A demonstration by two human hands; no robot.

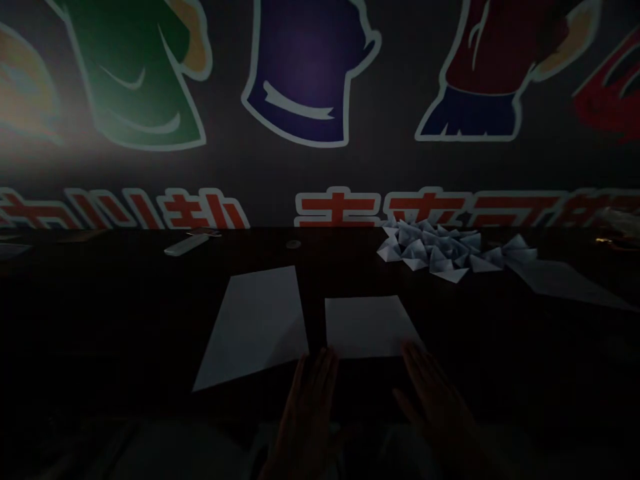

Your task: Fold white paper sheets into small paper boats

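The scene is very dim. My left hand [307, 407] lies flat on the dark table, fingers stretched, its tips at the near left corner of a small white paper sheet [367, 325]. My right hand [435, 400] also lies flat and open, fingertips touching that sheet's near right corner. Neither hand holds anything. A larger white sheet [255, 323] lies just left of the small one.
A heap of several folded white paper shapes [440, 250] sits at the back right, with another flat sheet [565, 280] beside it. A pale remote-like object [186, 245] lies at the back left. A wall with cartoon figures and red characters stands behind the table.
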